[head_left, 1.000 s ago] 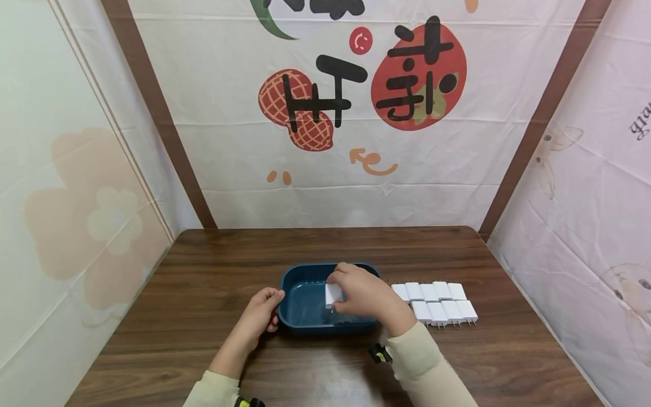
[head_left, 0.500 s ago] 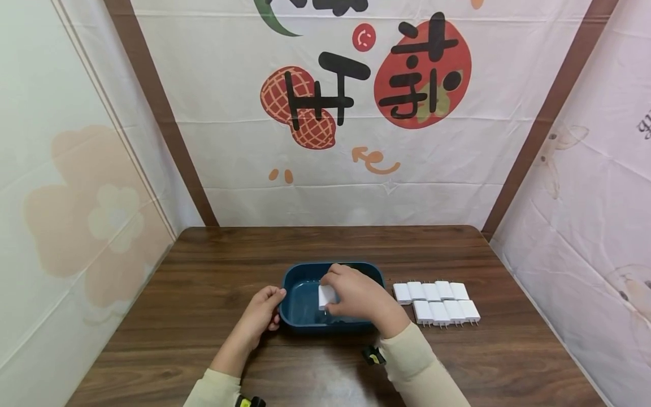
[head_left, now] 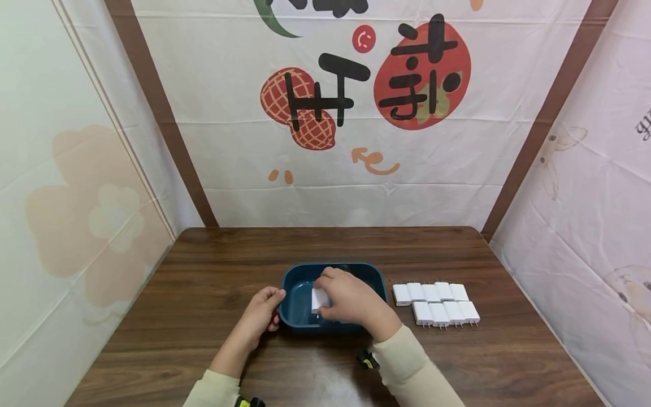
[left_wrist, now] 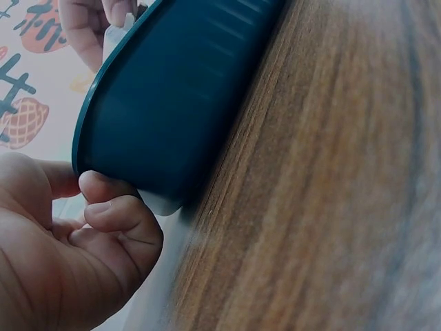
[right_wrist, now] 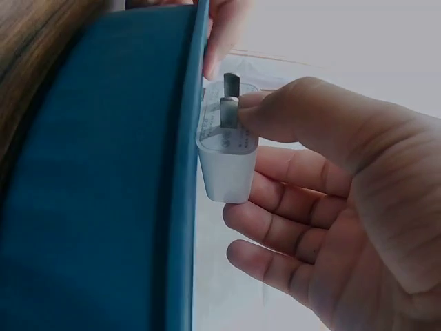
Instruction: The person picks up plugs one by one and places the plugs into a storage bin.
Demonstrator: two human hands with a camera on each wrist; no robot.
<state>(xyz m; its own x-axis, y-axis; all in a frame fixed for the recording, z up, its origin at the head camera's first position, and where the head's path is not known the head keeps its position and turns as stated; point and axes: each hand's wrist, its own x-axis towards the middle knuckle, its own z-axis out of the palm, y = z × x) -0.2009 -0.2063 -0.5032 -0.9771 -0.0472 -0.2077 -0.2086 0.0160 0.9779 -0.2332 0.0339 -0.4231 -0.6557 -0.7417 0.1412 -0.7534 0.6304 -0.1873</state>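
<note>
A dark blue rectangular basin sits mid-table. At its left end my left hand pinches the rim between thumb and curled fingers, which the left wrist view shows from close by. My right hand reaches over the basin and grips a white charger plug by thumb and fingers. Two flat metal prongs on this plug face the right wrist camera. Most of the basin's right inside is hidden behind the right hand.
Right of the basin, several white charger plugs lie in two rows on the wooden table, prongs outward. A printed cloth hangs behind the table's far edge, with more cloth along both sides.
My right hand has moved left over the basin with the charger plug in its grip. The left hand stays on the rim. The rows of plugs look unchanged.
</note>
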